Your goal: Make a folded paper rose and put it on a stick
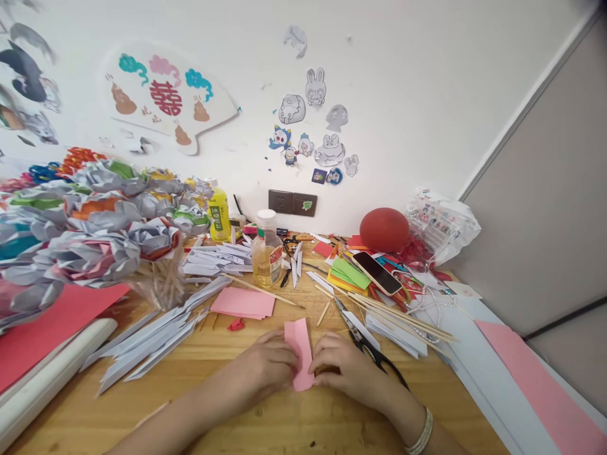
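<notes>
Apparently mid-fold: left hand (265, 365) at 9 o'clock, right hand (351, 366) at 3, fingers holding creased pink paper rectangle (300, 347); next likely needs crease pressed.

A round red balloon (384, 230) sits just beside a crumpled, printed plastic bag (446, 222); a black-screened smartphone (377, 273) lies nearer.
</notes>
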A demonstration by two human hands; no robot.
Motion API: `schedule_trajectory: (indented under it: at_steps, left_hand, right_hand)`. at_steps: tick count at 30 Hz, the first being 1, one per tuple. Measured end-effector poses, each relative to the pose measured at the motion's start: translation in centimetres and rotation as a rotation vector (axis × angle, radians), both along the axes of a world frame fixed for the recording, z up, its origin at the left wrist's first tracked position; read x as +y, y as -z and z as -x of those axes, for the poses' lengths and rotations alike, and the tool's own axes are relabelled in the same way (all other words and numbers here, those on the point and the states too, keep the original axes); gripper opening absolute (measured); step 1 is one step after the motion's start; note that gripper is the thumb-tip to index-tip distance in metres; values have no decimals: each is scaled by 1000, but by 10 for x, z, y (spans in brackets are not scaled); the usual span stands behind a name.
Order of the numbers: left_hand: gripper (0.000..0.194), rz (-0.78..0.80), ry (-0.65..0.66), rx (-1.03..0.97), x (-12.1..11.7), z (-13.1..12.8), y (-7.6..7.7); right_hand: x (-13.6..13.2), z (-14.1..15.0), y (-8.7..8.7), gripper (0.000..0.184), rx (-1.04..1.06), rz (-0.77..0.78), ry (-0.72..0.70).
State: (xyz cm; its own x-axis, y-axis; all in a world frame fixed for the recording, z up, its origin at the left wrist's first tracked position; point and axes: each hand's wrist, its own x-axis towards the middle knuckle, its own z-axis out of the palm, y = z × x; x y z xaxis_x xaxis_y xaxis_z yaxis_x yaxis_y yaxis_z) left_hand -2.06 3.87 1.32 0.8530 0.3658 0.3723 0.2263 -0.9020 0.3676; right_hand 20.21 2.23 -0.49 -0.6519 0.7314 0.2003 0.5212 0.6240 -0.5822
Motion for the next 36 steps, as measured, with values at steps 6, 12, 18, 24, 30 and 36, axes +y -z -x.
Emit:
schedule_trajectory:
  at_steps: [6, 12, 18, 24, 30, 36]
  left_hand:
    - [11, 242, -110, -27, 0, -4, 5]
    - [12, 295, -236, -110, 1, -7, 21]
    - [15, 233, -342, -79, -7, -11, 19]
    - [15, 155, -426, -86, -10, -18, 21]
    - [16, 149, -467, -63, -11, -23, 22]
    - [16, 157, -501, -31, -13, -23, 17]
  right_hand:
    - [-1, 9, 1, 8, 33, 55, 171]
    - [-1, 21, 0, 16, 35, 99, 297]
    - [0, 25, 6, 20, 10, 66, 331]
    - [-3, 27, 9, 19, -16, 49, 381]
    - [-8, 32, 12, 20, -69, 0, 443]
    - [-13, 29, 7, 16, -53, -4, 398]
